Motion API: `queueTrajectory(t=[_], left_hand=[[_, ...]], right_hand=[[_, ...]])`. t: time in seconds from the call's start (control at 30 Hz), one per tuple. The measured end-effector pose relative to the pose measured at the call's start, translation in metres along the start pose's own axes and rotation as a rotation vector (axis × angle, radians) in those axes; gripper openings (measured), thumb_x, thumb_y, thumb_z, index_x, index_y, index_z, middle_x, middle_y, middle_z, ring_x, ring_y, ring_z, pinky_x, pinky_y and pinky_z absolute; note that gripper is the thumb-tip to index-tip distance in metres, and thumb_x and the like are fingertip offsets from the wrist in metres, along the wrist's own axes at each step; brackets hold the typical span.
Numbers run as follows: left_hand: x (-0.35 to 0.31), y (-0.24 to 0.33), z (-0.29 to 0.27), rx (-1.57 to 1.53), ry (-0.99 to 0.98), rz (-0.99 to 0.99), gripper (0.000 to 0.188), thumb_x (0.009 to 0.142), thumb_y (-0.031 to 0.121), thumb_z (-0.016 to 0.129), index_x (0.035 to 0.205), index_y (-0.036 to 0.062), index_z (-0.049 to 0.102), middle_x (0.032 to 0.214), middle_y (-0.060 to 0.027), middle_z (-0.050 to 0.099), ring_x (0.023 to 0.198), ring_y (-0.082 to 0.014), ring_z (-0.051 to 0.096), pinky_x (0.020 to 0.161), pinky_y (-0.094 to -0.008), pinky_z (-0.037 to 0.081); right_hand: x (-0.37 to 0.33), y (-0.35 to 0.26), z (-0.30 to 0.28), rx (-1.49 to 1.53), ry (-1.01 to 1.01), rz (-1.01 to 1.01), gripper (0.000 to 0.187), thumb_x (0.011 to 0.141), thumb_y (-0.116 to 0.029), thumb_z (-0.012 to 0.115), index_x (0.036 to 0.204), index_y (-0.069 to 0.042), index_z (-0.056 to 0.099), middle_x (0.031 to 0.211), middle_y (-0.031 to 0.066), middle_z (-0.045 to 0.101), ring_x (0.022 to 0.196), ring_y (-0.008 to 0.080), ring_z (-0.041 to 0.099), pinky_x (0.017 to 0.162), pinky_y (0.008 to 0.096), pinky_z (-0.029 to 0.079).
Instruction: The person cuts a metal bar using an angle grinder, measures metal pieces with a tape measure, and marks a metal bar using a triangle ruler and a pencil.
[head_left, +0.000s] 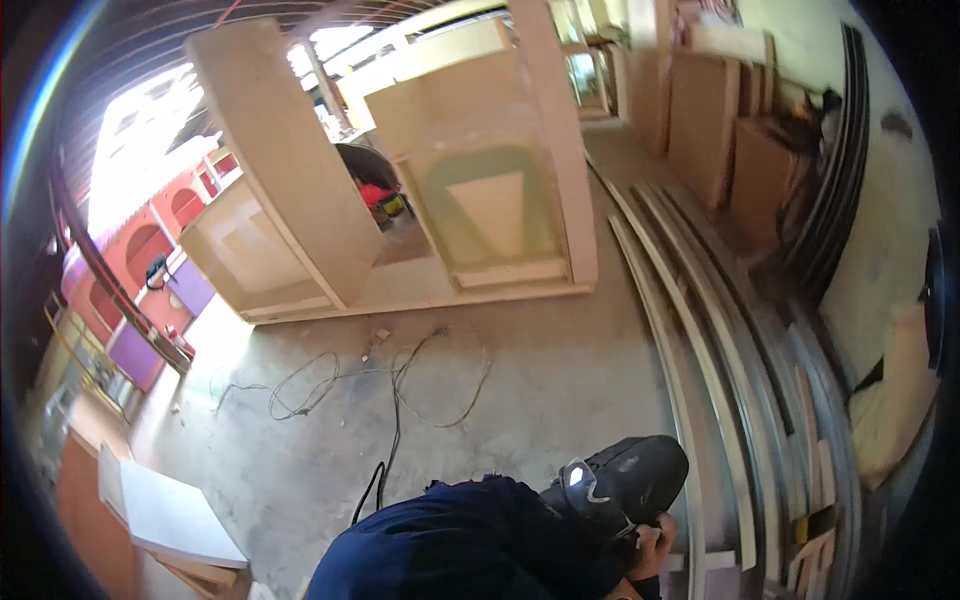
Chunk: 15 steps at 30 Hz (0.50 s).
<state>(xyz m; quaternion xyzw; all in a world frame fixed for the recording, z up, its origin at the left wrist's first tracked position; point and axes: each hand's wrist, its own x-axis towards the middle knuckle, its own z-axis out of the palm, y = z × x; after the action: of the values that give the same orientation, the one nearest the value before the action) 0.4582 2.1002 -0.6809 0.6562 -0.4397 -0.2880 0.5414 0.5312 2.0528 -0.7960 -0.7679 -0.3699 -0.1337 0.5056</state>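
Note:
Dark blue cloth, apparently my left sleeve (pixel 450 545), rises from the lower edge and runs right to a black rounded thing (pixel 640 470). What the black thing is, I cannot make out. My left hand does not show; that thing or the cloth hides it. A clear plastic piece (pixel 580 485), looking like safety glasses, lies against its left side. Below it, what seems to be my right hand (pixel 652 547) has its fingers bent and pressed against its lower edge. The dark cuff under that hand is partly cut off.
Ahead stands a large unfinished wooden cabinet frame (pixel 300 190) with a tall upright panel (pixel 550 150). Loose cable (pixel 395 380) loops over the concrete floor. Long strips (pixel 700 330) lie along the right side. A white board (pixel 180 510) is at the lower left.

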Motion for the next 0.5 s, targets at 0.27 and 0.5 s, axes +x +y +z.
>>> queueTrajectory(t=[0.27,0.5], left_hand=[[-0.011,0.029,0.020,0.187,-0.038,0.072,0.028,0.091,0.029,0.067,0.110,0.0079,0.066,0.105,-0.0216,0.067,0.097,-0.0296,0.066,0.084,-0.0402,0.050],[-0.021,0.046,0.040,0.241,-0.056,0.149,0.030,0.091,0.030,0.068,0.111,0.0084,0.066,0.106,-0.0224,0.067,0.097,-0.0298,0.066,0.084,-0.0406,0.050]], right_hand=[[0.046,-0.033,-0.005,-0.123,-0.094,-0.208,0.039,0.074,-0.018,0.076,0.103,-0.005,0.053,0.118,0.0228,0.050,0.108,0.0435,0.052,0.091,0.0494,0.044],[0.058,-0.063,-0.015,-0.171,-0.127,-0.359,0.034,0.082,-0.018,0.070,0.107,-0.001,0.054,0.116,0.0221,0.052,0.107,0.0425,0.053,0.092,0.0492,0.044]])
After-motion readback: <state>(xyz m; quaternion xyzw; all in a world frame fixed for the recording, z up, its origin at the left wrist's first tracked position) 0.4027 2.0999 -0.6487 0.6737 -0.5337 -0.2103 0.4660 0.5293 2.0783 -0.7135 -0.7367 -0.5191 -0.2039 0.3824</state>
